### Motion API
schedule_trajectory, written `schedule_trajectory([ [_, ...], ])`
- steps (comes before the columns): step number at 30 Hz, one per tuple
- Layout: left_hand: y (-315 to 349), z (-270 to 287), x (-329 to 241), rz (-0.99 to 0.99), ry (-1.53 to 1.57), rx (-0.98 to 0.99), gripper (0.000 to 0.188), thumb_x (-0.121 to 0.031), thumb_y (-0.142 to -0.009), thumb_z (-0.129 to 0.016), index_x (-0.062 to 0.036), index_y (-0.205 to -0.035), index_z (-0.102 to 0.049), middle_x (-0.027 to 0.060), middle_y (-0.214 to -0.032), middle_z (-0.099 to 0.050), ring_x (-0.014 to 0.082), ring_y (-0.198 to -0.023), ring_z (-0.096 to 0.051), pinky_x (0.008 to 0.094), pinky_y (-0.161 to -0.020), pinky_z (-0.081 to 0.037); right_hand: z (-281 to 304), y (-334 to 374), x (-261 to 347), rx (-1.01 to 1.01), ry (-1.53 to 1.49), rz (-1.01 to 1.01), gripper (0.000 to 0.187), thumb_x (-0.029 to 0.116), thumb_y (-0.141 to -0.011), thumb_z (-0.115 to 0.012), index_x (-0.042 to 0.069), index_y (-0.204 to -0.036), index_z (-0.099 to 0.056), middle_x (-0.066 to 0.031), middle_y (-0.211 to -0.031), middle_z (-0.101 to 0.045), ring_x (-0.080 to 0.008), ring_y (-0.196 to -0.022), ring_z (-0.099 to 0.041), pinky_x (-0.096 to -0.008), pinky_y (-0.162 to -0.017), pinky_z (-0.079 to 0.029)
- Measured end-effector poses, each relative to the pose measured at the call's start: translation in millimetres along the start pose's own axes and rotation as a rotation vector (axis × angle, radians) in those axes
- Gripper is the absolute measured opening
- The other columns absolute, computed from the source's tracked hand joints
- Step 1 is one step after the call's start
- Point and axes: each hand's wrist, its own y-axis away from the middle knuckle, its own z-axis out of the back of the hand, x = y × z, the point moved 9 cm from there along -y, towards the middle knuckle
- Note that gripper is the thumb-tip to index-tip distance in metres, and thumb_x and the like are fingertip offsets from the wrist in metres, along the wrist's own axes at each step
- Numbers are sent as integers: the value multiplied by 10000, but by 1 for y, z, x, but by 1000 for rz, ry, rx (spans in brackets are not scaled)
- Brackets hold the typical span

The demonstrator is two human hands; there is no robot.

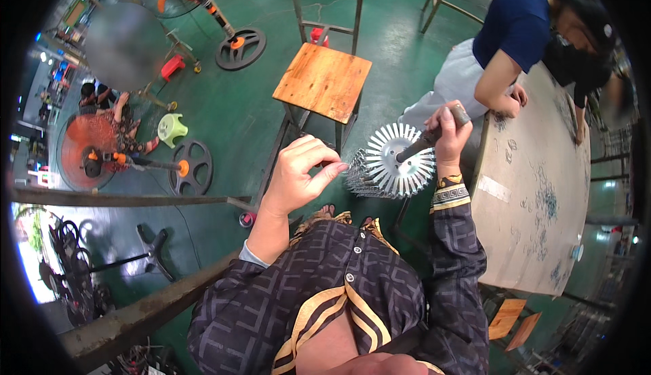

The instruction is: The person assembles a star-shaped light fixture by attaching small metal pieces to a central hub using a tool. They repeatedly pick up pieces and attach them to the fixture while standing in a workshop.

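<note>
In front of me is a round metal disc [388, 165] with white radial bars like a fan. Many thin metal pieces, like small chains or wires [356, 177], hang at its left edge. My right hand [450, 137] is wrapped round a dark rod-like handle [422, 146] that runs to the disc's centre. Just left of the metal pieces, my left hand [298, 173] is closed, thumb and forefinger pinched together. What lies between those fingertips is too small to make out.
A wooden-topped stool [324, 80] stands ahead. To my right is a long table [522, 239] with small dark parts scattered on it, where a person in a blue top [519, 26] leans. Standing fans [88, 154], a green stool [171, 128] and metal rails [156, 300] are at left.
</note>
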Motion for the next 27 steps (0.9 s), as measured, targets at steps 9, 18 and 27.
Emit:
schedule_trajectory([
  [9, 57, 1, 60, 246, -52, -10, 89, -57, -747, -706, -8, -732, -633, 47, -650, -584, 142, -573, -527, 274, -527, -409, -16, -4, -6, 50, 45, -3, 216, 167, -910, -501, 28, -753, -449, -27, -614, -422, -112, -529, -439, -284, -557, -463],
  [18, 121, -72, 146, 528, 70, 55, 111, -80, -742, -715, -11, -824, -684, 53, -697, -591, 115, -580, -551, 264, -542, -434, -13, 4, 1, -23, 38, 31, 199, 149, -902, -526, 22, -758, -472, -29, -572, -461, -98, -490, -438, -270, -522, -448],
  [27, 154, -161, 182, 505, 25, 85, 168, -145, -709, -739, -85, -864, -714, 64, -724, -607, 195, -648, -604, 315, -603, -468, -3, 12, 10, -110, 73, 47, 212, 140, -911, -512, 19, -742, -466, -18, -570, -437, -93, -502, -426, -273, -513, -452],
])
